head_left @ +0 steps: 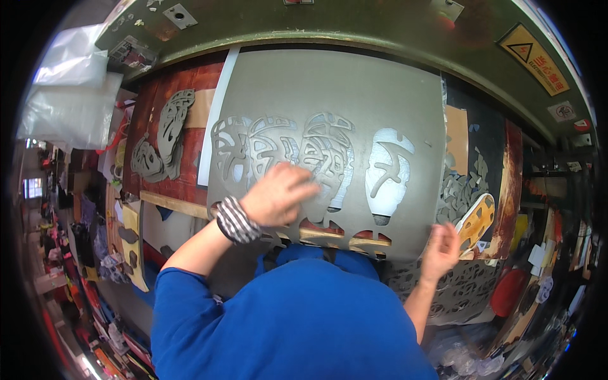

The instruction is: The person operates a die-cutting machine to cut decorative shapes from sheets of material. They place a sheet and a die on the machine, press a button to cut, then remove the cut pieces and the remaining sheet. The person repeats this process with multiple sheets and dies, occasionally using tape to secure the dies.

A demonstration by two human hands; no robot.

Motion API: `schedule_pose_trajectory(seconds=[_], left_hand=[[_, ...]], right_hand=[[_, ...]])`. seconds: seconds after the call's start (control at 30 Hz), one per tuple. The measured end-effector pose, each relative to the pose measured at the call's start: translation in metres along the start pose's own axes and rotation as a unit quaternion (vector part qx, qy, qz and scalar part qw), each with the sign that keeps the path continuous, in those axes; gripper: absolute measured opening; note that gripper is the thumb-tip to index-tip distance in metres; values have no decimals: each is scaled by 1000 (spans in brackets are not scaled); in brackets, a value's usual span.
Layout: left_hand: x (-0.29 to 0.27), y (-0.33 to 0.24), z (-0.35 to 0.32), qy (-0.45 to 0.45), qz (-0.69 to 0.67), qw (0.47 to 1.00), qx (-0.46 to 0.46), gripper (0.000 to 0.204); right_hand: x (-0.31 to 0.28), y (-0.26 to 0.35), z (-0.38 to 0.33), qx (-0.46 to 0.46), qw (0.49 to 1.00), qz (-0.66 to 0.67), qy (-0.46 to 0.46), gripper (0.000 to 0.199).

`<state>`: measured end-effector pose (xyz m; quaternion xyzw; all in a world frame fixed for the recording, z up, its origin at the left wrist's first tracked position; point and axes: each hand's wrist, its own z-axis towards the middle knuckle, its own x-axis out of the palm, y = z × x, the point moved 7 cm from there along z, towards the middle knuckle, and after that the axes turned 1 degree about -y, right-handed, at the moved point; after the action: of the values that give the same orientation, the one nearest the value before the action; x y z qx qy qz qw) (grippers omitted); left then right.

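Observation:
My left hand [282, 193] is over a large grey foam sheet [335, 76], with its bent, slightly blurred fingers on a grey openwork sole cutout [326, 152]. That piece sits shifted left of its hole, baring a pale strip at its right. Two similar cutouts, a middle one [269, 142] and a left one [228, 149], lie in the sheet. Farther right, a sole-shaped hole [386, 180] shows the pale board beneath. My right hand [441, 252] is raised by the sheet's right front corner, fingers apart, close to a yellow sole-shaped cutting die [476, 221]; contact is unclear.
Stacked grey cutouts [171, 130] rest on the red-brown board at left. Small grey scraps [465, 190] are heaped at right. A green machine beam [316, 28] spans the far side. Punched waste sheet [443, 294] hangs below the front edge at right.

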<state>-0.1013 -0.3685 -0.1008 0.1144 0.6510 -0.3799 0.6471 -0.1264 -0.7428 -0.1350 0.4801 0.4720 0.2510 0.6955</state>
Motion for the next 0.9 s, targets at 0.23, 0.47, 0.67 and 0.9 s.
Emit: schedule_pose_trajectory(seconds=[0.23,0.47,0.67,0.9], left_hand=[[31,2,7,-14,27,982,186,47],[15,11,36,-52,-114,968,216,20],[-139,144,68,-428,-590,657,-195,42],[-235,156,45,-433,-365,822,-61,28]], right_hand=[[168,64,-97,164,898,172,371,43],[177,85,-89,45,924,-10,379,42],[177,98,-112,-69,895,-194,395,40],[202,91,-106,188,854,9,486,34]])
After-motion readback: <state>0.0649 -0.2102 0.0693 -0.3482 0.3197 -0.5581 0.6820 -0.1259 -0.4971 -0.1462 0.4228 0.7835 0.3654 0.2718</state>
